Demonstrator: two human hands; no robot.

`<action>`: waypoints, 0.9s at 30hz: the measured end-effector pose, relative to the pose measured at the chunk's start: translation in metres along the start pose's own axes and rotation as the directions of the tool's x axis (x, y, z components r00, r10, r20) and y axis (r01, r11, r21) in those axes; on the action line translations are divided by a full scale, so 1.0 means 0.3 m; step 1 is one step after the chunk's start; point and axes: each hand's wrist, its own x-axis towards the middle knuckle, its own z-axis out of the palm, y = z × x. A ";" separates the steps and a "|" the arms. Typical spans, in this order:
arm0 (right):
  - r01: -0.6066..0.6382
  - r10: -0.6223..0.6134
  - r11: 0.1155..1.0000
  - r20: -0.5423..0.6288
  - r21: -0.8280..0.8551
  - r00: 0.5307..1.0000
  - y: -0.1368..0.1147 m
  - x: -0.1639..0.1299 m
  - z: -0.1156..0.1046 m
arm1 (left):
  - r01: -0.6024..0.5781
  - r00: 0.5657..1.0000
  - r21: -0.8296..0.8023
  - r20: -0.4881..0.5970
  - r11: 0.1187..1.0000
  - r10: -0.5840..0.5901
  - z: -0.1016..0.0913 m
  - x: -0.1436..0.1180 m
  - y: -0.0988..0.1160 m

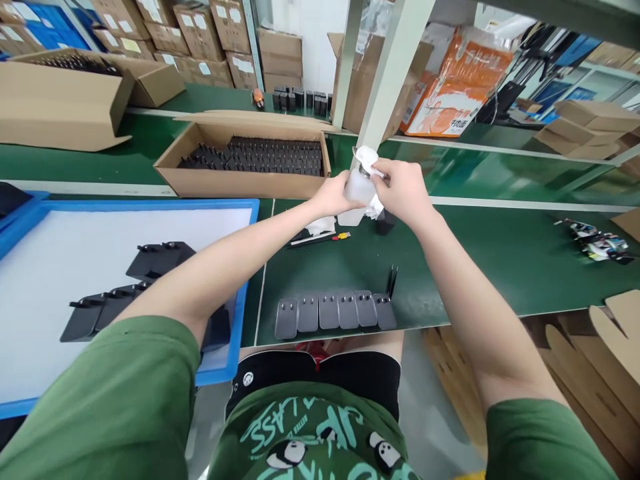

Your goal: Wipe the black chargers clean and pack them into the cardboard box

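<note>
Holding: left hand (334, 195) was wrapped around the body of a translucent white bottle (356, 193), fingers closed on it, raised above the green surface (500, 253).
Pressing: right hand (403, 190) was closed on a white cloth (367, 160), which it held against the top of the bottle; the cloth hid the cap, so whether it was on or off could not be told.
Step in hand: judging by the grip, wetting the cloth from the bottle, with both hands meeting in front of the chest.
Next move calls for: probably setting the bottle down beyond the hands and bringing the damp cloth toward the body, without dripping on the parts.
Black plug pieces (335, 311): six, laid in one row on the surface below the hands, nearest the body.
Tweezers (392, 281): one dark pair, at the right end of that row.
Pen-like tool (320, 238): one, with a red and yellow tip, just under the left hand beside another scrap of white cloth.
Blue-rimmed tray (247, 267): one, left of the left arm, carrying dark strips of parts, about three, partly hidden by the arm.
Open carton (240, 180): one, beyond the left hand, packed with black parts too many to count.
</note>
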 end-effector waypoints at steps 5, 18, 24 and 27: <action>-0.087 0.129 0.957 -0.138 0.278 0.982 -0.010 -0.079 -0.011 | 0.017 1.000 -0.059 -0.024 0.998 -0.018 0.026 0.003 -0.049; -0.042 0.403 0.594 -0.252 0.804 0.880 0.093 -0.071 0.004 | -0.180 0.974 0.196 0.175 0.964 0.146 -0.087 0.036 0.049; -0.028 0.478 0.533 -0.274 0.846 0.834 0.061 -0.108 0.089 | -0.205 0.954 0.435 0.289 0.877 0.080 -0.181 0.093 0.204; -0.002 0.554 0.503 -0.320 0.864 0.769 0.066 -0.122 0.133 | -0.181 0.938 0.555 0.346 0.812 -0.028 -0.209 0.131 0.311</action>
